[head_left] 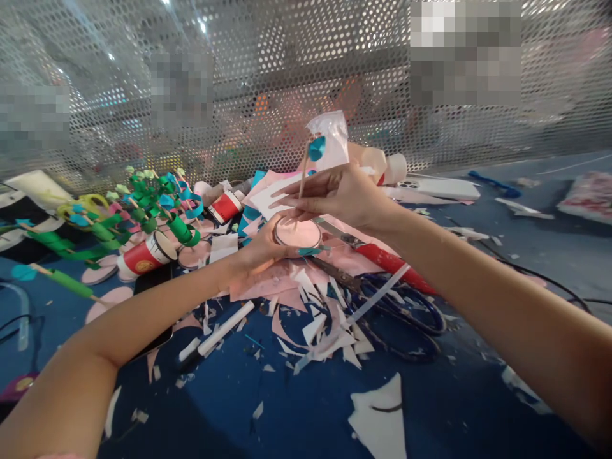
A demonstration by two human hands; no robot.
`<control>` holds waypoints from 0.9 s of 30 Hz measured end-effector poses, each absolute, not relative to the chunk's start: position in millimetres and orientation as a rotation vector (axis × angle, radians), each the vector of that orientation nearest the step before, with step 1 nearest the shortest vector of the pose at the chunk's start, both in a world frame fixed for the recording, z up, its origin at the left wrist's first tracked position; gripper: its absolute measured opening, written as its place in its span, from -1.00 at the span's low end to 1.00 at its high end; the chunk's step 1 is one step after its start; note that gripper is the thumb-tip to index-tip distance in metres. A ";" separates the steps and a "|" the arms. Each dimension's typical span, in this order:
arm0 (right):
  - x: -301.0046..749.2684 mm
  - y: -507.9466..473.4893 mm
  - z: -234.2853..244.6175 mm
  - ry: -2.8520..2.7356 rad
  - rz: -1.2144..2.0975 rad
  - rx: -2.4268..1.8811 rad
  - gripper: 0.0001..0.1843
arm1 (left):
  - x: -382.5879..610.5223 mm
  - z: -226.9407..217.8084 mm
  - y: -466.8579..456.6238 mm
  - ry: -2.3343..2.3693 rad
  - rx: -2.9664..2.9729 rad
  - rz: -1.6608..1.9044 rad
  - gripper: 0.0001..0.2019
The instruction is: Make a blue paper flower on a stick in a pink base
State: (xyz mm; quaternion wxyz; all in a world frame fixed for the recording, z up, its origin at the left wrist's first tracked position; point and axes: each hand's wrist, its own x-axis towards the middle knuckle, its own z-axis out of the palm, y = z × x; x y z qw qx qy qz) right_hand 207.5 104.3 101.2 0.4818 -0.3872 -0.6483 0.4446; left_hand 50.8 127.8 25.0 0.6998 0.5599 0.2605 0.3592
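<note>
- A blue table runs up to a perforated metal screen; what lies behind the holes is blurred.
- The right hand pinches a thin wooden stick low on its shaft. The stick stands nearly upright, with a small blue paper cone at its top.
- The left hand is closed around the edge of a pink paper round just under the stick's lower end (cup or flat disc, I cannot tell). The two hands are close together over the middle of the table.
- Handling, as a judgement: the stick looks light, stiff and easy to snap, and is best held low between fingertips. The cone and the round are thin paper that would crush, so the round's rim is the safest place to grip.
- Around them: paper scraps strewn under the hands, dark scissors just beside them, and a red-handled tool lying under the right wrist.
- To the left lie green and blue paper flowers on sticks and a red cup on its side.
- A clear plastic bag shows behind the cone.
</note>
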 end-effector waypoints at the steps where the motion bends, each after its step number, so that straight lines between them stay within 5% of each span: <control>1: 206.6 103.5 101.7 -1.563 1.099 -0.945 -0.80 | 50.9 25.1 127.9 0.570 1.246 0.797 -0.13; 9: 202.2 106.8 91.5 -1.460 0.902 -1.008 -0.61 | 51.1 23.1 130.7 0.585 1.207 0.819 -0.24; 19: 214.6 102.7 107.1 -1.701 1.027 -1.022 -0.75 | 51.4 26.1 127.0 0.575 1.182 0.834 -0.22; 27: 205.3 109.4 89.3 -1.550 0.817 -1.060 -0.59 | 51.5 26.1 128.6 0.605 1.210 0.828 -0.22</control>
